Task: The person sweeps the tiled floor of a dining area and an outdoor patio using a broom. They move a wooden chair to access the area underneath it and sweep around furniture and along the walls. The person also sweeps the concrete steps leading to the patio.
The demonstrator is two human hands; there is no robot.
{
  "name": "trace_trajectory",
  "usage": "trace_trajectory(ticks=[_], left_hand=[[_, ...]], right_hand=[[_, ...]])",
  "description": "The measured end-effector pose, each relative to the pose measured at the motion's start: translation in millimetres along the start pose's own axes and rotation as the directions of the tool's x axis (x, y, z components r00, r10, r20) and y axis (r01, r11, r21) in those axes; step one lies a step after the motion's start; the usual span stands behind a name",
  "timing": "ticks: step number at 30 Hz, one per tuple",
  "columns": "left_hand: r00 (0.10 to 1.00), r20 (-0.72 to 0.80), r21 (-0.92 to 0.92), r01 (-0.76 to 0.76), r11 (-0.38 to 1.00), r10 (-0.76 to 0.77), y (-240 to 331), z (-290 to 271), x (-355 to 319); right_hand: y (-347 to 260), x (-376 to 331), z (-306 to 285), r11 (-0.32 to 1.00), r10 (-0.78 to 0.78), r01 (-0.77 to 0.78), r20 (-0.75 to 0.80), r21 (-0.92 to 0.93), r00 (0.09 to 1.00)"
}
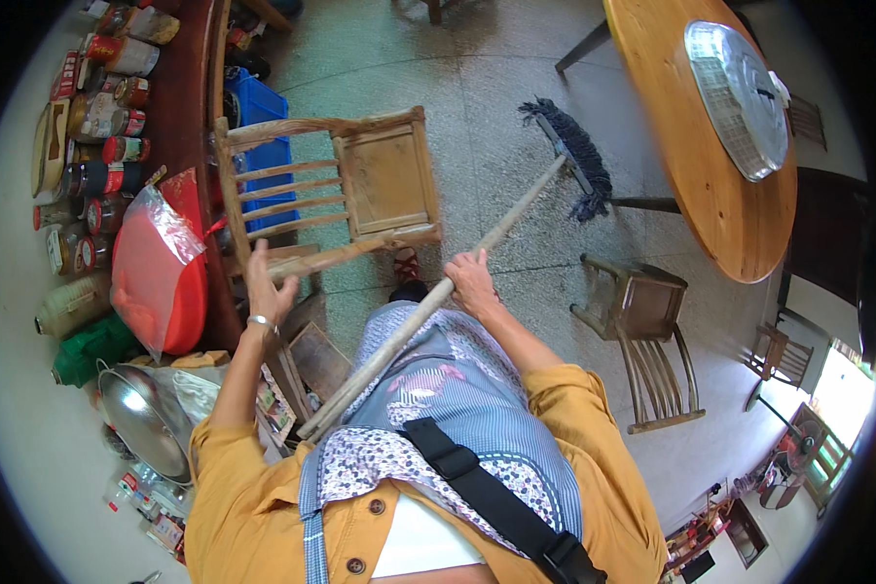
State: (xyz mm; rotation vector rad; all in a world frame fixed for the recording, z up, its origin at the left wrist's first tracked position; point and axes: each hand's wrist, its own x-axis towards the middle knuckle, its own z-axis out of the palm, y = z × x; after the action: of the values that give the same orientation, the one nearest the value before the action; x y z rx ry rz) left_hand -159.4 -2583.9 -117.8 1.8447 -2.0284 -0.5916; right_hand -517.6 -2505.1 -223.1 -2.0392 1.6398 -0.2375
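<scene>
My right hand is wrapped round the wooden handle of a mop. The handle slants from beside my waist up to a flat head with dark blue strands, which lies on the floor near the round table. My left hand has its fingers stretched and the thumb apart, with nothing held. It is right by the lower corner of a wooden chair with a slatted back; whether it touches the wood I cannot tell.
A blue crate stands behind the chair. Left is a dark red cabinet with several jars and a red plastic-wrapped thing. A round wooden table bears a silvery cover. Another chair stands to the right.
</scene>
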Motion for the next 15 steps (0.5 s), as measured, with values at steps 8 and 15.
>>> trace_trajectory(ticks=[8,15], left_hand=[[0.306,0.918,-0.039,0.702,0.711,-0.252,211,-46,-180],[0.277,0.823,0.183,0.697,0.693,-0.496,238,-44,-348]], right_hand=[[72,-54,-1,0.981,-0.18,0.185,0.084,-0.053,0.98],[56,-159,57,0.912,-0.406,0.407,0.03,-0.046,0.914]])
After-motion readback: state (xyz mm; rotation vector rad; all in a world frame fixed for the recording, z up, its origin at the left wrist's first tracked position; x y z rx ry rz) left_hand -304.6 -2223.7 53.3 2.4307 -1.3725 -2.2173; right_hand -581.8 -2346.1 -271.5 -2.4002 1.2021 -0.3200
